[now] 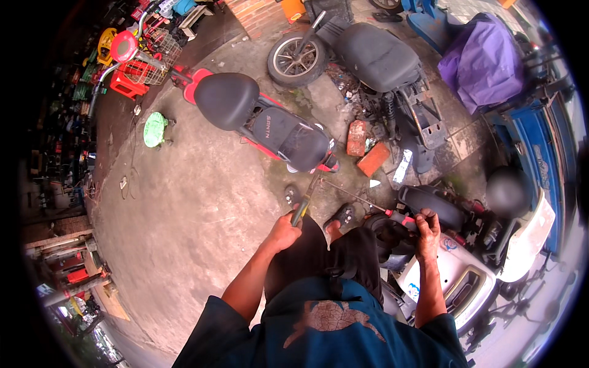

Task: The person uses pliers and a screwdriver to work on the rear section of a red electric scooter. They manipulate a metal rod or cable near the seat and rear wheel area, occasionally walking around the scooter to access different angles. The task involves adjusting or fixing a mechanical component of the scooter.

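Observation:
My left hand (284, 232) is closed round a narrow hand tool (300, 211) with a yellow-and-dark handle; its exact kind is unclear. That tool points away from me, up to the rear end of a red-and-black electric scooter (270, 126). In my right hand (427, 227) is a long screwdriver (402, 219), gripped by its red handle. Its thin shaft slants left, and the tip ends close to the left tool's far end, by the scooter's tail. Whether the two tools touch I cannot tell.
A stripped scooter frame (392, 80), a loose wheel (297, 59) and bricks (373, 159) lie ahead right. White bodywork (460, 282) sits beside my right arm, near a blue cart (543, 165). A green stool (155, 129) stands left, with cluttered shelves beyond.

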Action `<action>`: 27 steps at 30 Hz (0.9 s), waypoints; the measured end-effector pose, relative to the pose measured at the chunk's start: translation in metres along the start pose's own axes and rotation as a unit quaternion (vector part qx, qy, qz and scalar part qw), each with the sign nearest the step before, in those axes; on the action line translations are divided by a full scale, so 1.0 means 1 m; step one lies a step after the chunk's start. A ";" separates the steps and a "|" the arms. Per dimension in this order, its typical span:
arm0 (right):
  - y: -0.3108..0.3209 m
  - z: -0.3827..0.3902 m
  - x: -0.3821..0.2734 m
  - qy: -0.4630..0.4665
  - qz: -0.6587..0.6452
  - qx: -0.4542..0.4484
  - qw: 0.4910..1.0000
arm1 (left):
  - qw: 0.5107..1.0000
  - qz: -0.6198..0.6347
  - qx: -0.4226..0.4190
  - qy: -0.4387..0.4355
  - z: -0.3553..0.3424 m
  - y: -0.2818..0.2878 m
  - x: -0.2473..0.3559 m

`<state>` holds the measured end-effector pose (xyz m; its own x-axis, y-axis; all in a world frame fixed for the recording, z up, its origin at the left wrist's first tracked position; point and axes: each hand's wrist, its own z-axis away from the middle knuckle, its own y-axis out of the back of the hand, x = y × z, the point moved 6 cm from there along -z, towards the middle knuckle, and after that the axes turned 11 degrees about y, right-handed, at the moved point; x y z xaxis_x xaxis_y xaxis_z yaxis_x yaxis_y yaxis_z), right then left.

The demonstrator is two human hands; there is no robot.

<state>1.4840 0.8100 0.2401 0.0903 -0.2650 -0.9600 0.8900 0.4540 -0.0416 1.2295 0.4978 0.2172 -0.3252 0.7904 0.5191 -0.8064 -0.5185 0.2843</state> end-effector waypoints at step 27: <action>0.002 -0.010 0.000 -0.011 0.014 0.003 1.000 | 0.998 0.023 -0.038 0.034 -0.015 -0.001 -0.015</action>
<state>1.4809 0.8194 0.2372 0.1252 -0.2700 -0.9547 0.8898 0.4562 -0.0123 1.2278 0.4913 0.1967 -0.3936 0.7876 0.4742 -0.8236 -0.5312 0.1986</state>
